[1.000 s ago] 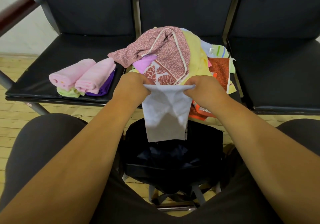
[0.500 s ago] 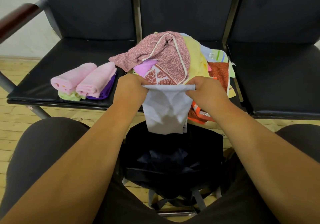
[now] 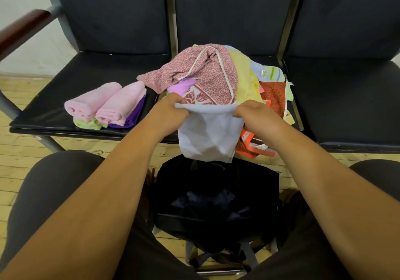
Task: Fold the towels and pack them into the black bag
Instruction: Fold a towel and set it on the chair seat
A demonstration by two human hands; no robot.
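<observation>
Compared with a second ago, the pale blue towel (image 3: 207, 134) hangs shorter from our hands, its lower edge drawn higher above the bag and its middle more creased. Nearest us, one black bag (image 3: 216, 193) sits on the wooden floor (image 3: 21, 162) between our knees. Its top gapes open and dark, and grey straps trail toward us. Just above it we hold the towel by its top edge. Our left hand (image 3: 171, 115) pinches the left corner with curled fingers, and our right hand (image 3: 257, 117) pinches the right corner the same way. The cloth is stretched between them and droops below. Behind the hands stand three black seats (image 3: 346, 98). On the middle one lies one loose heap of unfolded towels (image 3: 205, 74), topped by a speckled red one with pale trim, with yellow, lilac, orange and striped pieces beneath. On the left seat rest four folded towels: two pink rolls (image 3: 120, 106) side by side on top of one green towel (image 3: 86, 123) and one purple towel (image 3: 134, 116).
</observation>
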